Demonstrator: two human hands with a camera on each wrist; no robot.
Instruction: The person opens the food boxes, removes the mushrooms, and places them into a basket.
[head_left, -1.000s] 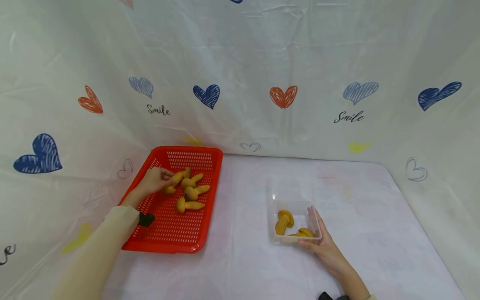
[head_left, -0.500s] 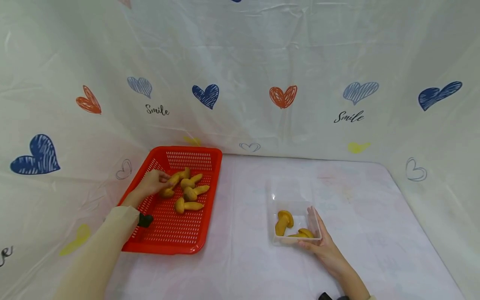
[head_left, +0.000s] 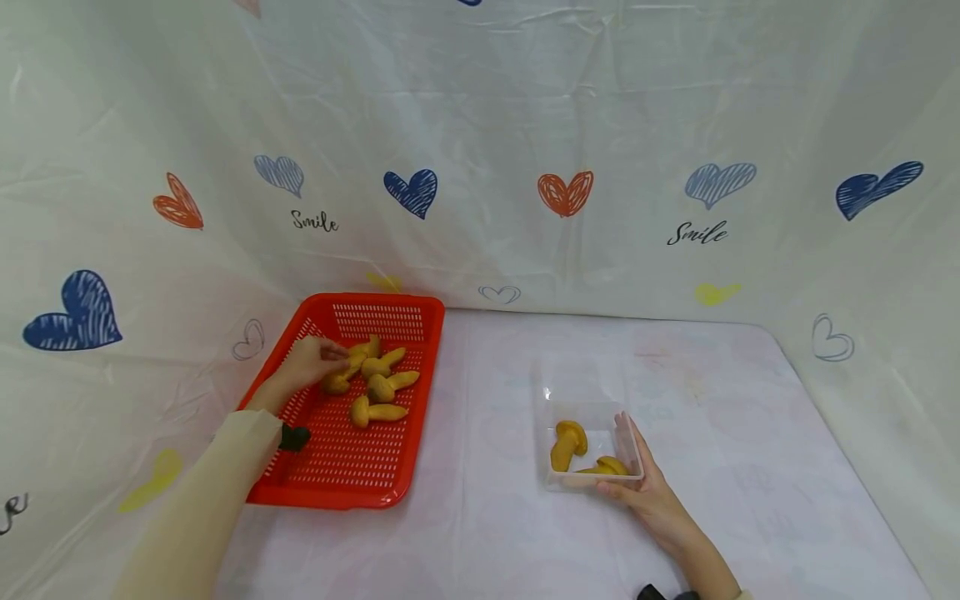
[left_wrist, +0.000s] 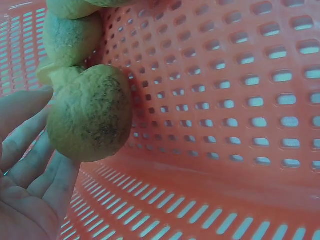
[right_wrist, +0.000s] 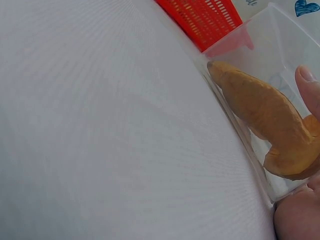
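Note:
In the head view, my left hand [head_left: 311, 362] is inside the red plastic basket [head_left: 330, 492]. Its thumb and fingertips hold a yellow-brown mushroom [head_left: 337, 382] near the stem. Up close in the left wrist view, the same mushroom [left_wrist: 92, 115] shows a rounded, dark-speckled cap between thumb and fingers. Several more mushrooms [head_left: 380, 412] lie to its right and behind it. My right hand [head_left: 654, 497] grips the right side and near corner of a clear plastic box [head_left: 596, 411]. Inside that box are two mushrooms; one [right_wrist: 265, 115] shows large through the wall in the right wrist view.
A white cloth covers the table [head_left: 495, 500] between basket and box. Behind hangs a white curtain [head_left: 487, 125] printed with hearts. The basket's raised slotted walls surround my left hand. A faint clear lid-like panel [head_left: 585, 379] stands behind the box.
The mushroom at my left fingertips has shifted slightly, with more of its cap showing than a second ago. My left hand moved only a little; my right hand and the box stayed still.

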